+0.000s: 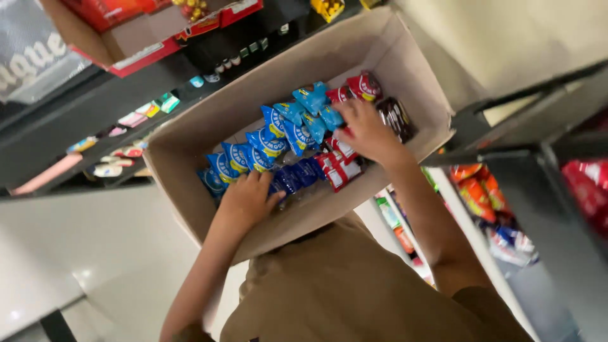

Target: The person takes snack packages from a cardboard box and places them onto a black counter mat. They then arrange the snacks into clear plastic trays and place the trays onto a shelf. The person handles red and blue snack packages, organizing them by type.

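Note:
An open cardboard box is tilted in front of me. Inside it stand rows of blue snack packets on the left and red snack packets on the right, with a dark brown packet at the far side. My left hand lies at the near left of the box, fingers curled over the blue packets. Further in, my right hand reaches among the red packets, its fingers closed around one. The bottom of the box is hidden under the packets.
A dark shelf behind the box carries small items and a red carton. On the right, racks hold orange packets and red packets. Pale floor lies to the left. My tan shirt fills the bottom.

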